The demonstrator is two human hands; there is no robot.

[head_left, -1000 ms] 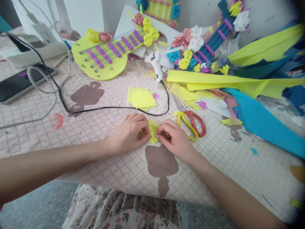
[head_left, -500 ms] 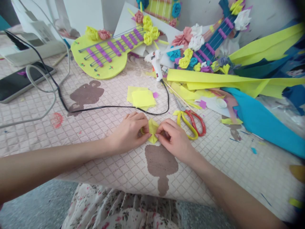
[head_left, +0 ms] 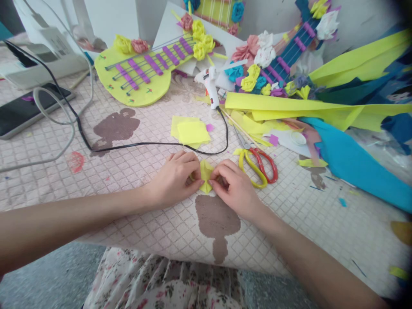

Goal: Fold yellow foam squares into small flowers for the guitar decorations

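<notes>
My left hand [head_left: 175,178] and my right hand [head_left: 234,186] meet at the middle of the table, both pinched on a small folded piece of yellow felt [head_left: 206,174]. The fingertips of both hands press its edges, and part of the piece is hidden under them. A stack of yellow felt squares [head_left: 189,131] lies just beyond the hands. Scissors with a yellow and a red handle [head_left: 257,165] rest right beside my right hand.
A white glue gun [head_left: 210,88] stands behind, its black cord [head_left: 128,146] curving across the cloth. A yellow felt guitar [head_left: 141,73] and flower-covered craft pieces [head_left: 257,64] fill the back. Yellow and blue felt sheets [head_left: 347,159] pile up right. A phone [head_left: 25,111] lies left.
Almost nothing differs; both hands stay pinched on the yellow felt piece, with only slight finger shifts and a small drift of the view.
</notes>
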